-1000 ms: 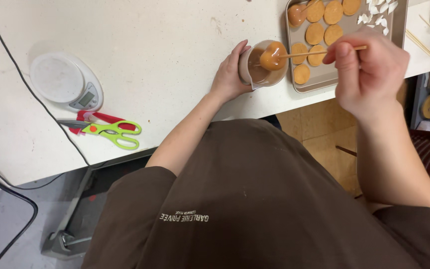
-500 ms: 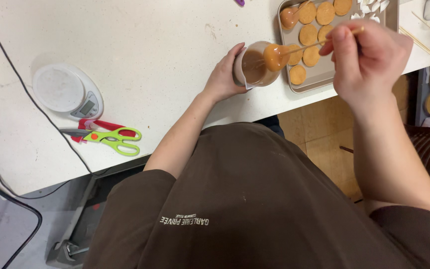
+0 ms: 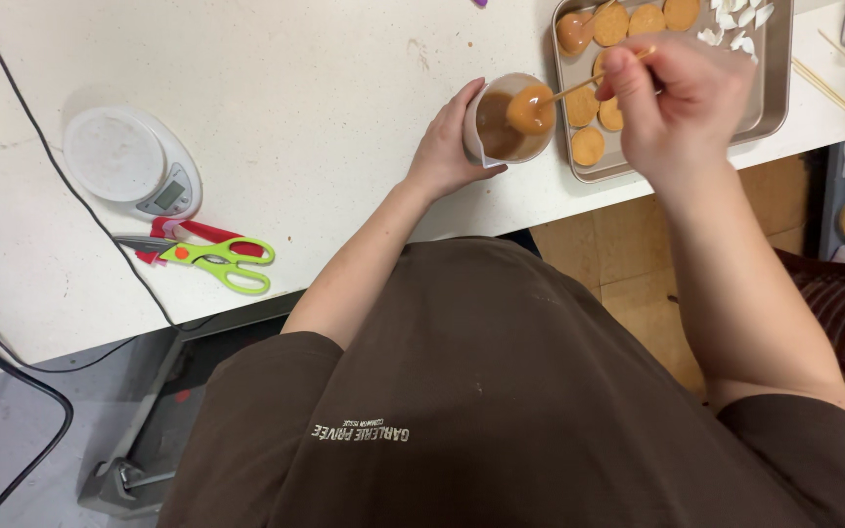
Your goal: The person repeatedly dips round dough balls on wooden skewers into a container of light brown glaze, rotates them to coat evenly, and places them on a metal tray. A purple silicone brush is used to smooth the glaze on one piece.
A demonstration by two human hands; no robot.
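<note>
Head view: left hand (image 3: 447, 147) grips cup (image 3: 507, 122); right hand (image 3: 682, 103) pinches skewer (image 3: 584, 86) above.

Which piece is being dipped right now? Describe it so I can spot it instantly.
Start at the metal tray on the white table's right edge; just left of it the left hand steadies a small cup. Over the cup hangs a glossy caramel-coated round piece, the only one on a skewer.

My right hand (image 3: 682, 103) covers the near end of the wooden skewer (image 3: 589, 83) and part of the metal tray (image 3: 775, 93), whose far rim runs off the top edge. My left hand (image 3: 447, 152) hides the small cup's (image 3: 501, 127) near wall. The scale's (image 3: 134, 166) display is too small to read.
</note>
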